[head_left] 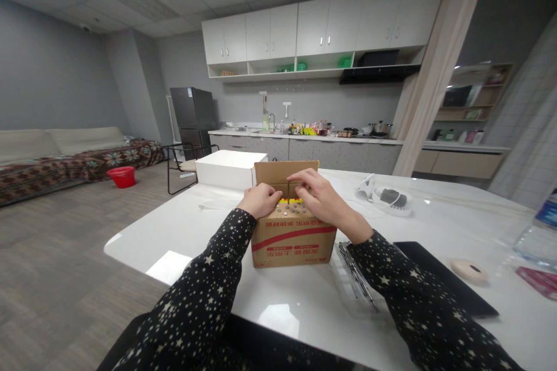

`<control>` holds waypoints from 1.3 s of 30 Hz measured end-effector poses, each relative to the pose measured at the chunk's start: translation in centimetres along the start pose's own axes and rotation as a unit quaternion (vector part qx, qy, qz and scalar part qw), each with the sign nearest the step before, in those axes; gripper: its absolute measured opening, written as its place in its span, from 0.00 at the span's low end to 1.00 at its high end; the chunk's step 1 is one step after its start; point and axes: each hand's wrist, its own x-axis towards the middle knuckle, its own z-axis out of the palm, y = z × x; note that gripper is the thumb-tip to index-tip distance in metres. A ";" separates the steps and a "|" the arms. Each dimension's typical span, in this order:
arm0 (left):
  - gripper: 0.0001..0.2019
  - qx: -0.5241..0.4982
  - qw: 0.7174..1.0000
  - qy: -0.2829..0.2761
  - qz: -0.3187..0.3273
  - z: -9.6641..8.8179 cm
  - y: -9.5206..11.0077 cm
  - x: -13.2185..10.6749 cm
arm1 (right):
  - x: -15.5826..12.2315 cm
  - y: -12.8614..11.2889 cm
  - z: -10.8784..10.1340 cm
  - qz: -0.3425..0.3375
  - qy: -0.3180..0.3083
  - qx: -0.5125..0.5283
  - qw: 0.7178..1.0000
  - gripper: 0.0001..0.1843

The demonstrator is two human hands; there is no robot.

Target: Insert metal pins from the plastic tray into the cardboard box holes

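Note:
A small brown cardboard box (292,239) with red print stands on the white table (209,226) in front of me. Its top shows several small round metal heads (290,208). A thin dark rod (288,191) stands upright from the top. My right hand (319,197) pinches that rod near its upper end, fingers curled. My left hand (260,200) rests on the box's top left edge, fingers closed, close to the rod. Both arms wear black sleeves with white stars.
A white box (228,169) sits behind the cardboard box. A clear tray with metal tools (355,272) and a black slab (439,278) lie at the right, then a tape roll (469,270) and water bottle (542,231). A white device (387,195) lies farther back.

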 end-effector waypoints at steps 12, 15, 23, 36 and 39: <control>0.23 0.002 1.000 0.000 0.010 0.0 -0.2 0.1 | -0.6 0.0 0.1 0.000 0.005 0.020 1.000 0.19; 0.23 0.007 1.000 0.000 0.009 0.0 -0.1 0.0 | -0.6 0.0 0.1 0.026 0.001 0.028 0.999 0.18; 0.22 0.006 1.000 -0.004 0.003 -0.1 0.2 -0.1 | -0.6 0.0 0.3 0.049 -0.022 0.012 0.998 0.15; 0.22 0.003 1.000 -0.008 0.000 -0.3 0.3 -0.3 | -0.5 0.2 0.5 0.026 -0.091 -0.073 0.993 0.16; 0.23 0.000 1.000 -0.006 0.004 -0.2 0.3 -0.2 | -0.4 0.2 0.5 0.017 -0.107 -0.098 0.989 0.16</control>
